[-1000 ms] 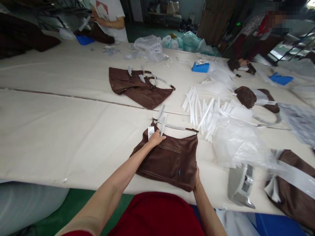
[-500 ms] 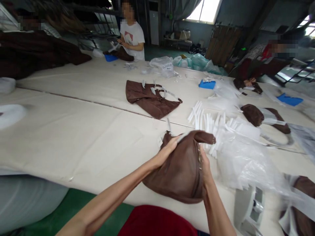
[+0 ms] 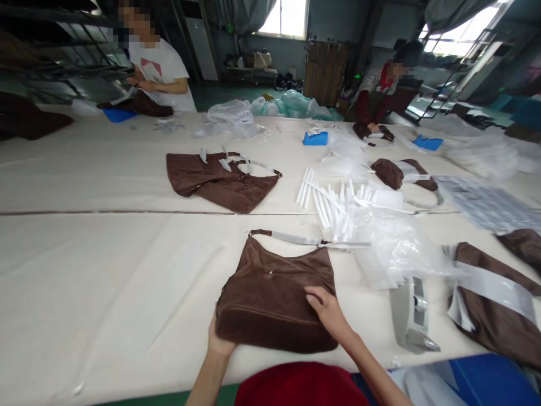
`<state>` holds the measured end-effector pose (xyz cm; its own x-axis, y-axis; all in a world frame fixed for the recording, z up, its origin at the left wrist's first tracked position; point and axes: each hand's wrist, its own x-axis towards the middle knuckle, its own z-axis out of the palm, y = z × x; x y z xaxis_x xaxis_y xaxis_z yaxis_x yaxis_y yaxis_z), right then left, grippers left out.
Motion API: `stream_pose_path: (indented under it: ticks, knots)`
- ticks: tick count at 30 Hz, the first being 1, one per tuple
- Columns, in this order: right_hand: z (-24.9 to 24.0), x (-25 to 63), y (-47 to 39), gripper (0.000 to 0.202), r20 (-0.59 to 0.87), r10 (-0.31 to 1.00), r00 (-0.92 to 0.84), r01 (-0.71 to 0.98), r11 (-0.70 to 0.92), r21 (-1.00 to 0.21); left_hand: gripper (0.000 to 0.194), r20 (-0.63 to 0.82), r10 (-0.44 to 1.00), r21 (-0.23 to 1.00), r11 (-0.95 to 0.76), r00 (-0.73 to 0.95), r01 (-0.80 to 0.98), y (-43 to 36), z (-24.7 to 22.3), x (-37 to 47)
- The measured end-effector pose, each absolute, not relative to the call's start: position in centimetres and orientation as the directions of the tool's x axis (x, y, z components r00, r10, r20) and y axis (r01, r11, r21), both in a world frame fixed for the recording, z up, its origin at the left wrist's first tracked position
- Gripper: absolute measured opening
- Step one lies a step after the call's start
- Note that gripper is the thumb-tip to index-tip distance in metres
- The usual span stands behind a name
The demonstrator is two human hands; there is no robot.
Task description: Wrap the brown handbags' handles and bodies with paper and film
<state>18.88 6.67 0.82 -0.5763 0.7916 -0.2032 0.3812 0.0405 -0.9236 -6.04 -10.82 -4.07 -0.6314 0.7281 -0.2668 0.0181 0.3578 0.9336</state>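
A brown handbag point(image 3: 279, 293) lies on the table in front of me, its base towards me. Its strap point(image 3: 291, 238), partly wrapped in pale film, stretches across the far side. My left hand point(image 3: 222, 338) grips the bag's near left corner, its fingers partly hidden beneath it. Against the right part of the front panel rest the fingertips of my right hand point(image 3: 327, 310), which is open and not wrapped around anything. Farther off lies a second brown handbag point(image 3: 224, 183) with film-wrapped handles.
White tubes point(image 3: 333, 203) and clear plastic bags point(image 3: 393, 248) lie right of the bag. A grey tape dispenser point(image 3: 412, 316) stands near a wrapped brown bag point(image 3: 490, 299). Two co-workers handle brown items across the table point(image 3: 105, 270).
The handbag has gone from being held up and tilted to lying on the table, turned round with its strap away from me. My hands have shifted to its lower left corner and front.
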Motion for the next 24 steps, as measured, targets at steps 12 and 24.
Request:
stream_pose_path:
  ticks: [12, 24]
  knots:
    - [-2.8, 24.8, 3.6, 0.079, -0.578, 0.771, -0.267, 0.220, -0.536, -0.815, 0.059, -0.225, 0.761, 0.743, 0.538, -0.608, 0.398, -10.8, -0.1, -9.5]
    - [-2.5, 21.9, 15.7, 0.056, -0.486, 0.874, 0.005, 0.132, -0.482, -0.866, 0.042, -0.328, 0.895, 0.480, 0.434, -0.303, 0.763, -4.1, 2.3, -11.3]
